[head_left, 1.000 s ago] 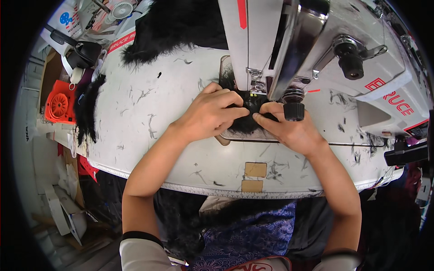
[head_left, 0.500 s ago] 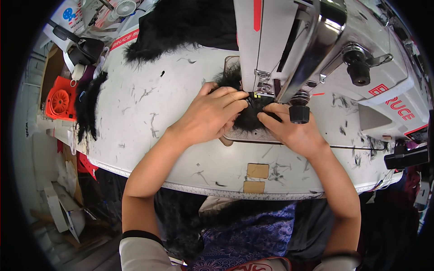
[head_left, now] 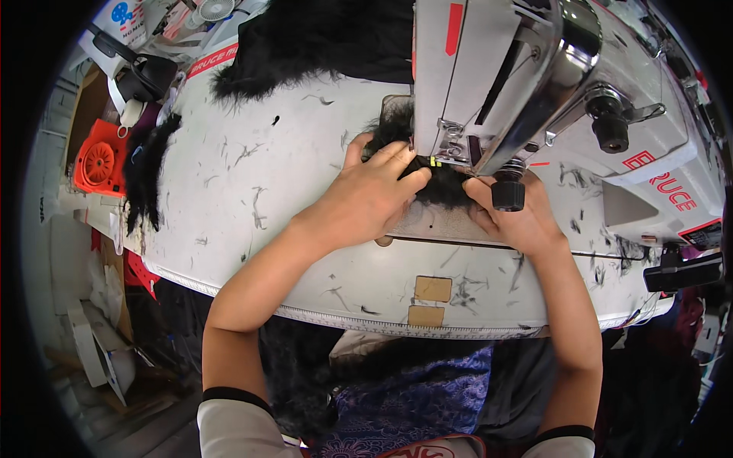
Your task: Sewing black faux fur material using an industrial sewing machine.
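Observation:
A piece of black furry fabric (head_left: 443,189) lies under the needle area of a white sewing machine (head_left: 450,76). From the left, my left hand (head_left: 365,197) grips this fabric, its fingertips pressed together close beside the presser foot. My right hand (head_left: 523,216) pinches the fabric's right end, just below the machine head. A black tension knob (head_left: 508,195) covers part of that hand's fingers. Fluffy fur (head_left: 395,122) also sticks out beyond my left fingers, against the machine's left side.
A larger black fur-edged cloth (head_left: 321,46) lies at the back. On the left are a black fur strip (head_left: 151,175) and an orange device with a round grille (head_left: 99,162). Loose fur wisps dot the white table (head_left: 229,221); a measuring tape (head_left: 343,324) runs along its front edge.
My right hand has shifted rightward, away from the left, with the fabric's end. The left fingers have moved slightly at the presser foot. The whole view has tilted a little.

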`<state>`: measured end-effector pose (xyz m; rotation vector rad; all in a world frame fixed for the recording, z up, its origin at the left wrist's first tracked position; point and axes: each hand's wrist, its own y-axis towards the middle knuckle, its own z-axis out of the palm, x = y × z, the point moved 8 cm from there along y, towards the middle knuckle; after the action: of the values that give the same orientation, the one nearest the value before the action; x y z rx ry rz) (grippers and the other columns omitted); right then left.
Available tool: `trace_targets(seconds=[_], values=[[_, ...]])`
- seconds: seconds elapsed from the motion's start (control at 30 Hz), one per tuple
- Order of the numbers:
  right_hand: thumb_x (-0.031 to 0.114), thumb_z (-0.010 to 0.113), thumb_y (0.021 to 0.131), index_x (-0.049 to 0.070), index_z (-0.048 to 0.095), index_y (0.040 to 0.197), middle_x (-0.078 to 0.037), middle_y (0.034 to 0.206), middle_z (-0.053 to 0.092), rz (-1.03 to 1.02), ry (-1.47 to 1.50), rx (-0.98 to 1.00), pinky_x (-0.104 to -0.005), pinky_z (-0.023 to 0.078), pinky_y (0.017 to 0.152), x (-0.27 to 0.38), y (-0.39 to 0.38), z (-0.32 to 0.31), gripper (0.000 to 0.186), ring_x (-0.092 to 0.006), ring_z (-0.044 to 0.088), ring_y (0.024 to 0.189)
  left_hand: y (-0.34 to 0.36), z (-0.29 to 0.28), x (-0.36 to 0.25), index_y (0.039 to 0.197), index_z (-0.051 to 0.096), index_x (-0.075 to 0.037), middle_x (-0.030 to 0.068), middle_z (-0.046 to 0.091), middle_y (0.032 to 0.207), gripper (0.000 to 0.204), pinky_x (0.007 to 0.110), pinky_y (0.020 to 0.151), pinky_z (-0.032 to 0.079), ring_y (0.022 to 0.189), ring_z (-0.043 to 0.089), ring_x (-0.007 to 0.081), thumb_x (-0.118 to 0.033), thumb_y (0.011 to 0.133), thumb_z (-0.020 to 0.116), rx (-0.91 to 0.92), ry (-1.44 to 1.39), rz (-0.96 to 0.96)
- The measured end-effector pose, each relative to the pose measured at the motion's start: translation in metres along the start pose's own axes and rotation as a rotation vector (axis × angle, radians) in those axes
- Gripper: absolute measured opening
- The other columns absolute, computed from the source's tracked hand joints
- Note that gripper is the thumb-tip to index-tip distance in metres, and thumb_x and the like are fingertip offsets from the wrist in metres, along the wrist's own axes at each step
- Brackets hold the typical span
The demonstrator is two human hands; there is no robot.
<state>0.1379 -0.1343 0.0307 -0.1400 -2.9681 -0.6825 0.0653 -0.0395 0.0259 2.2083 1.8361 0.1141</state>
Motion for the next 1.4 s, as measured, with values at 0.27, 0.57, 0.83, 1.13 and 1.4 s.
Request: trace_targets(seconds=[0.27, 0.57, 0.83, 1.13, 1.4], values=[[0.007, 0.065, 0.058, 0.011, 0.057, 0.087, -0.004, 0.078, 0.059, 0.041, -0.123, -0.066, -0.036, 0.046, 0.061, -0.004, -0.005, 0.003, 0.03, -0.0253, 0.057, 0.067, 0.005, -0.003, 0.007, 0.095, 0.052, -0.009, 0.0071, 0.05, 0.093, 0.023, 0.042, 0.093, 0.028, 0.094, 0.051, 0.0183, -0.007, 0.073, 0.054, -0.069, 0.081, 0.104], [0.003, 0.064, 0.058, 0.006, 0.059, 0.091, -0.005, 0.095, 0.057, -0.141, 0.046, -0.074, -0.0329, 0.047, 0.059, 0.013, -0.005, -0.001, 0.033, -0.0239, 0.057, 0.072, -0.006, -0.014, -0.012, 0.07, 0.052, -0.011, -0.0004, 0.047, 0.076, 0.023, 0.034, 0.083, 0.034, 0.077, 0.048, 0.0163, -0.016, 0.053, 0.067, -0.123, -0.02, 0.354], [0.001, 0.062, 0.058, 0.005, 0.059, 0.087, -0.004, 0.095, 0.056, -0.143, 0.133, -0.023, -0.0317, 0.047, 0.058, 0.013, -0.006, 0.001, 0.029, -0.0217, 0.057, 0.071, -0.009, -0.013, -0.017, 0.067, 0.051, -0.009, 0.0008, 0.044, 0.07, 0.027, 0.034, 0.081, 0.035, 0.073, 0.048, 0.0175, -0.017, 0.048, 0.068, -0.044, -0.051, 0.37], [0.007, 0.064, 0.058, 0.013, 0.062, 0.093, -0.001, 0.091, 0.052, -0.209, 0.079, -0.047, -0.0311, 0.047, 0.058, 0.02, -0.007, 0.004, 0.036, -0.0188, 0.056, 0.074, -0.01, -0.016, -0.016, 0.076, 0.059, -0.006, -0.0001, 0.045, 0.072, 0.039, 0.031, 0.079, 0.035, 0.074, 0.048, 0.0167, -0.025, 0.043, 0.068, -0.125, 0.016, 0.376], [0.005, 0.063, 0.059, 0.009, 0.061, 0.091, -0.001, 0.096, 0.055, -0.211, 0.137, -0.047, -0.0305, 0.046, 0.058, 0.024, -0.003, -0.001, 0.033, -0.0181, 0.055, 0.071, -0.012, -0.016, -0.013, 0.067, 0.054, -0.009, 0.0001, 0.045, 0.069, 0.019, 0.028, 0.075, 0.036, 0.071, 0.048, 0.0142, -0.019, 0.053, 0.062, -0.167, 0.095, 0.405]])
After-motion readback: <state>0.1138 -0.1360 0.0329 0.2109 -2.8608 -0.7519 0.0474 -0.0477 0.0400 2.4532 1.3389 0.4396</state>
